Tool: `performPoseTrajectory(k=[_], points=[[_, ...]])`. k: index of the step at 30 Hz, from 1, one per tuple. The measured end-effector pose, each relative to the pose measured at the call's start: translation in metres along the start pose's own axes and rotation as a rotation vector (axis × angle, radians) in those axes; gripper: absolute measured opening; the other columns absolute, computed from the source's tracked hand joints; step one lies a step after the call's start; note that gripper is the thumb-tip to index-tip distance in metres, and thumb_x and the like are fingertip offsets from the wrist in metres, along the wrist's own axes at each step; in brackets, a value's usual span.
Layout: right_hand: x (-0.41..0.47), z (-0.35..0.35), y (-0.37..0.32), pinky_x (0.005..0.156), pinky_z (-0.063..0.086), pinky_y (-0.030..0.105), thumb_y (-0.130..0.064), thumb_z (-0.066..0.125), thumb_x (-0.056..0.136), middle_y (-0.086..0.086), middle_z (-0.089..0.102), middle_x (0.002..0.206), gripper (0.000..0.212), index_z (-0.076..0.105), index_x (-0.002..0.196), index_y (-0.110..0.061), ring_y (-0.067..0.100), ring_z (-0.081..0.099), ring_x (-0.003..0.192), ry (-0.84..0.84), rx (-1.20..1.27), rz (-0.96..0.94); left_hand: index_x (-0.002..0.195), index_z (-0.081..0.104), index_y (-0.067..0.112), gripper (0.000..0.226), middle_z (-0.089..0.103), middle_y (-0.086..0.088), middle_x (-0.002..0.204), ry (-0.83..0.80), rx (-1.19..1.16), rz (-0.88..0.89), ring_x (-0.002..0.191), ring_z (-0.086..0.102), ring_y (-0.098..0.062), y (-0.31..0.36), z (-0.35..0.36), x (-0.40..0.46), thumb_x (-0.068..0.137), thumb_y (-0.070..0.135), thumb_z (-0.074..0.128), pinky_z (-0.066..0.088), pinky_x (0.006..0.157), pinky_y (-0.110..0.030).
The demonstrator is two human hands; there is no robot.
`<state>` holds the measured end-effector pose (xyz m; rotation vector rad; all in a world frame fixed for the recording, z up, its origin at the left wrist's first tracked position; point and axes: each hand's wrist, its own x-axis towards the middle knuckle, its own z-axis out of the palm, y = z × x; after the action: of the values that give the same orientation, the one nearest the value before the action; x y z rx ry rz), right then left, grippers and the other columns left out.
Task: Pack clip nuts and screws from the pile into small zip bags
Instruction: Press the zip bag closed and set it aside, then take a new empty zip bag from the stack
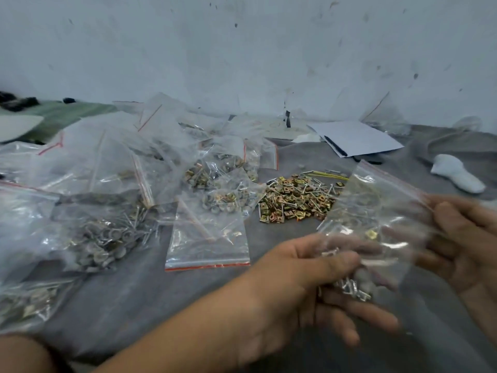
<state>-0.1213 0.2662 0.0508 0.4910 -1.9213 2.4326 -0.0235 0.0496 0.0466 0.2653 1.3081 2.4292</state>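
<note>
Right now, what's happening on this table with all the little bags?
A person is packing hardware. The left hand grips the bottom of a small zip bag that already holds a few screws and a clip nut, and the right hand holds its other edge. The loose pile lies just beyond, with filled bags heaped to the left on the grey cloth.

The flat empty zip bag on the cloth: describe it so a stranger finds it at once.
Start at the loose pile of gold clip nuts and screws mid-cloth. Just left and nearer lies the flat zip bag, red seal strip toward the viewer. Neighbouring bags bulge with hardware; this one looks almost empty.
</note>
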Motion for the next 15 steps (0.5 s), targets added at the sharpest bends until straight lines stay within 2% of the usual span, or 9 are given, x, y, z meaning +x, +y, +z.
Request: performPoseTrajectory(k=[1,3,5,6,7,9,10,12,15], points=[[0.001,-0.003,-0.003,0.054,0.062,0.030,-0.033,0.056,0.086,0.005,0.081,0.098,0.033,0.072,0.105,-0.012,0.022,0.079,0.075,-0.015,0.026,0.026,0.120,0.071,0.010,0.023,0.074,-0.016,0.107,0.076,-0.009,0.032,0.081,0.079,-0.029,0.007,-0.007,0.001,0.104,0.011,0.054,0.058,0.050,-0.025],[0.006,-0.004,-0.003,0.057,0.064,0.037,-0.037,0.055,0.089,0.014,0.079,0.111,0.043,0.066,0.113,-0.004,0.035,0.079,0.087,-0.022,0.045,0.124,0.114,0.074,0.009,0.023,0.076,-0.020,0.106,0.234,-0.023,0.133,0.077,0.079,-0.029,0.030,-0.026,0.006,0.101,0.010,0.055,0.060,0.053,-0.026],[0.009,-0.005,0.001,0.058,0.064,0.039,-0.037,0.056,0.089,0.018,0.077,0.114,0.043,0.067,0.112,-0.003,0.040,0.078,0.089,0.000,0.004,0.194,0.120,0.069,0.008,0.023,0.074,-0.026,0.109,0.371,-0.095,0.247,0.085,0.078,-0.034,0.068,-0.045,0.007,0.104,0.009,0.053,0.064,0.061,-0.031],[0.006,-0.002,0.002,0.057,0.063,0.039,-0.036,0.056,0.088,0.020,0.077,0.112,0.043,0.068,0.111,-0.002,0.041,0.078,0.088,-0.014,-0.020,0.214,0.125,0.063,0.006,0.023,0.071,-0.030,0.114,0.431,-0.183,0.289,0.092,0.077,-0.038,0.089,-0.054,0.005,0.104,0.011,0.055,0.066,0.066,-0.036],[0.002,0.003,0.004,0.056,0.063,0.039,-0.035,0.057,0.086,0.020,0.077,0.110,0.043,0.068,0.111,-0.002,0.042,0.078,0.087,-0.023,-0.049,0.228,0.131,0.056,0.004,0.031,0.066,-0.035,0.121,0.472,-0.310,0.296,0.100,0.075,-0.044,0.106,-0.062,0.001,0.103,0.016,0.061,0.066,0.071,-0.042],[-0.004,0.006,0.008,0.056,0.064,0.039,-0.033,0.059,0.084,0.020,0.078,0.106,0.044,0.069,0.111,0.000,0.043,0.078,0.086,-0.050,-0.098,0.252,0.147,0.038,0.003,0.065,0.053,-0.046,0.131,0.511,-0.509,0.215,0.108,0.068,-0.055,0.123,-0.080,-0.010,0.097,0.029,0.071,0.066,0.072,-0.050],[-0.005,0.007,0.011,0.056,0.064,0.039,-0.031,0.060,0.084,0.020,0.078,0.104,0.042,0.069,0.111,0.000,0.042,0.078,0.085,-0.047,-0.131,0.267,0.150,0.030,0.002,0.075,0.049,-0.051,0.132,0.522,-0.537,0.139,0.108,0.067,-0.057,0.125,-0.088,-0.015,0.096,0.034,0.071,0.066,0.070,-0.050],[-0.006,0.008,0.017,0.057,0.065,0.037,-0.022,0.061,0.090,0.018,0.079,0.101,0.030,0.070,0.110,-0.001,0.039,0.078,0.082,-0.027,-0.209,0.262,0.148,0.028,-0.006,0.076,0.049,-0.053,0.129,0.520,-0.498,0.008,0.104,0.070,-0.054,0.120,-0.096,-0.021,0.099,0.037,0.065,0.066,0.069,-0.046],[-0.008,0.014,0.016,0.062,0.064,0.031,-0.006,0.057,0.101,0.014,0.079,0.096,0.015,0.071,0.106,-0.006,0.030,0.077,0.080,0.008,-0.359,0.229,0.136,0.043,-0.020,0.058,0.065,-0.041,0.121,0.564,-0.359,-0.003,0.086,0.077,-0.042,0.109,-0.098,-0.019,0.102,0.026,0.055,0.065,0.060,-0.038]])
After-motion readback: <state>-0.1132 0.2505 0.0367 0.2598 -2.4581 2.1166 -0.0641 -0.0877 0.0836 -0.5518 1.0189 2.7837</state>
